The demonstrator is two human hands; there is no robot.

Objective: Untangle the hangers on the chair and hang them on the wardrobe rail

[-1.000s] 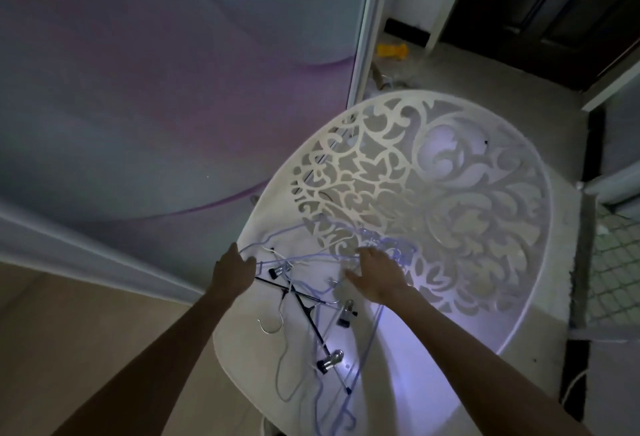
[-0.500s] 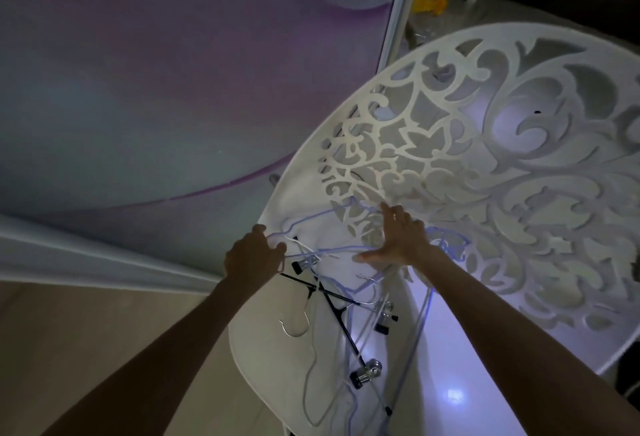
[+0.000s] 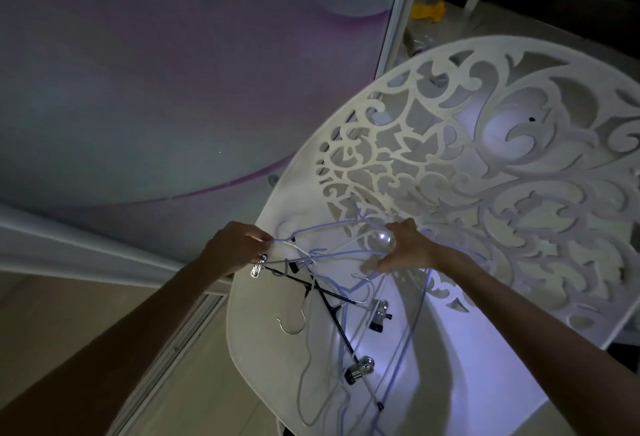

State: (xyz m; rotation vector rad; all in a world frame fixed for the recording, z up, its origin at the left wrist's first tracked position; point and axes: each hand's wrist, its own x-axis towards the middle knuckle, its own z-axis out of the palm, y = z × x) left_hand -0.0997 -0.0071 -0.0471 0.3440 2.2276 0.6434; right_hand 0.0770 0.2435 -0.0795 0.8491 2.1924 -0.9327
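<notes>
At the far left stands the wardrobe door [image 3: 173,89], a smooth panel with a purple and grey swirl, its pale frame edge running down beside the chair. In front of it the left hand [image 3: 232,250] reaches in from the lower left, fingers curled and pinching the end of a white wire hanger [image 3: 287,245] at the left rim of the seat; a small metal clip [image 3: 258,266] hangs just below its knuckles. The tangled hangers [image 3: 332,300] lie in a heap on the seat of the white chair [image 3: 263,331] between the two hands: thin white and bluish wire frames, black bars crossing one another, a silver hook [image 3: 292,326] lying free toward the left, and metal clips [image 3: 360,370] lower down on a black bar. Some of the wires trail down over the front edge of the seat. To the right, the right hand [image 3: 408,250] rests on the upper part of the heap with fingers spread and bent over the bluish wires, its thumb beneath them; whether it truly grips them I cannot tell. Behind it rises the chair back [image 3: 502,158], a broad oval cut through with scrollwork. Beyond that, on the floor, lies a small yellow object [image 3: 427,10].
</notes>
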